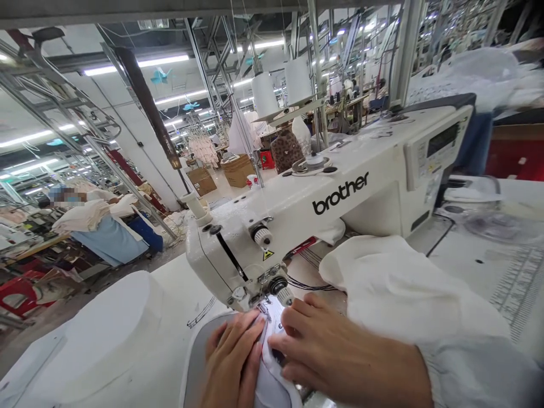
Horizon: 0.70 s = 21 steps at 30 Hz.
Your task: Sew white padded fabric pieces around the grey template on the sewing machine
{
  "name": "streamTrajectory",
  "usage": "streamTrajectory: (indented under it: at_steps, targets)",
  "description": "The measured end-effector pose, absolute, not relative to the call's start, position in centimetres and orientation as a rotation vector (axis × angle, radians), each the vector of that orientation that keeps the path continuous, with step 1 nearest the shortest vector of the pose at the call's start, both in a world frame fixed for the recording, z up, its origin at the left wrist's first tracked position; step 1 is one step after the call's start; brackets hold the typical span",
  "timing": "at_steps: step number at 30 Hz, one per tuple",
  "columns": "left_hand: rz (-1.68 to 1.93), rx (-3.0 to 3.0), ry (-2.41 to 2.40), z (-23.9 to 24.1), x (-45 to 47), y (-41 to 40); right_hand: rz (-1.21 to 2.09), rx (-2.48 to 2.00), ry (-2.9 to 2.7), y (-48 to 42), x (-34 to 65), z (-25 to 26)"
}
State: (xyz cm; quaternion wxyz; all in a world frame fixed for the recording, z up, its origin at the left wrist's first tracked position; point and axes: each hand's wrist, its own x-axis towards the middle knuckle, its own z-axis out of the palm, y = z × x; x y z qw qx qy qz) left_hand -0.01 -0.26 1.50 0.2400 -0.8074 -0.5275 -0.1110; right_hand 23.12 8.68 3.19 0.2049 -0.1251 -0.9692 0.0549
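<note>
Under the head of a white sewing machine (255, 226), by the lit presser foot (264, 309), lies a light grey fabric piece with a white edge (198, 354). My left hand (233, 357) rests flat on this fabric, fingers stretched toward the presser foot. Just to the right, my right hand (340, 345) has its fingers curled in at the white edge of the fabric, which it appears to pinch; the fingertips are partly hidden. The needle itself is too small to make out.
A bunched white cloth (382, 283) lies under the machine arm, right of the needle. At left sits a stack of round white pieces (123, 317). Thread cones (266, 93) stand behind the machine. A printed ruler (518, 289) marks the table at right.
</note>
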Motion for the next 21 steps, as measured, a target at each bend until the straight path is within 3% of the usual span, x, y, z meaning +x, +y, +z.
streamTrajectory:
  at_steps: [21]
  targets:
    - [-0.287, -1.930, -1.445, -0.4, 1.5, -0.2, 0.193, -0.376, -2.685, 6.1, 25.3, 3.9]
